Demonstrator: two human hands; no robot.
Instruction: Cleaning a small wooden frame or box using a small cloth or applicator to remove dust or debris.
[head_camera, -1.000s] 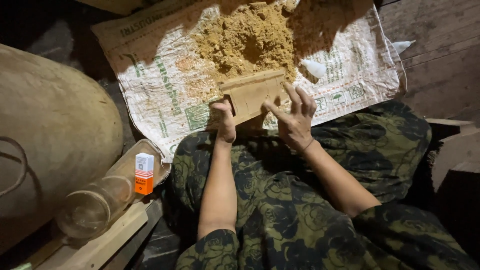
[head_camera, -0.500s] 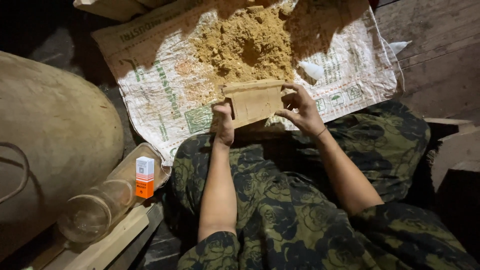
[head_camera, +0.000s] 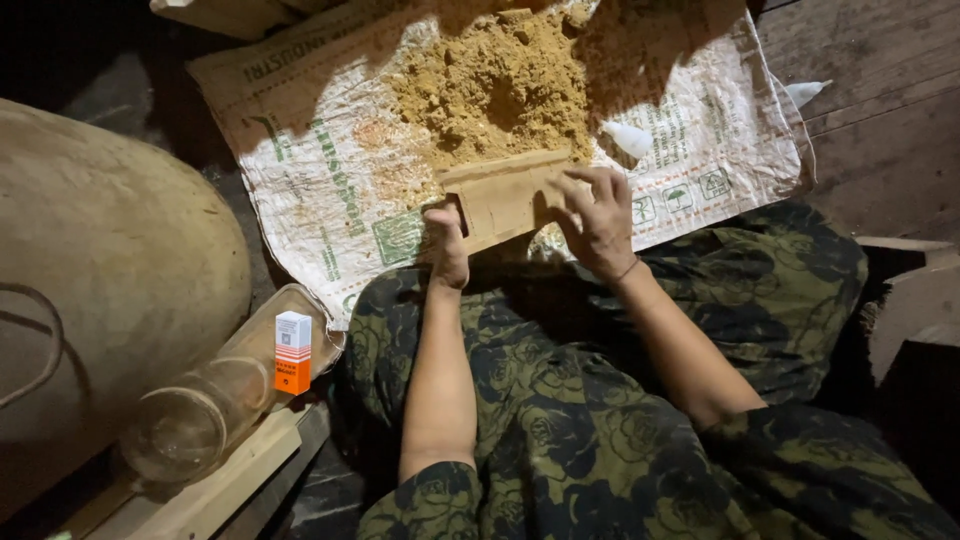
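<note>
A flat, rectangular wooden board (head_camera: 503, 197) stands on edge against the near side of a heap of yellow-brown sandy powder (head_camera: 490, 90) spread on a white woven sack (head_camera: 310, 190). My left hand (head_camera: 447, 243) grips the board's lower left corner. My right hand (head_camera: 595, 218) lies over the board's right end, fingers curled on its top edge. Both forearms reach out over my lap, which is covered in dark green floral cloth (head_camera: 600, 400).
A large tan rounded sack (head_camera: 110, 270) fills the left. A clear glass jar (head_camera: 195, 420) lies beside a small orange and white box (head_camera: 292, 352) on a wooden plank (head_camera: 225, 480). Dark wooden floorboards (head_camera: 880, 100) run at right.
The board has moved forward, up against the powder heap. My right hand went from spread fingers on the board to curled over its right end.
</note>
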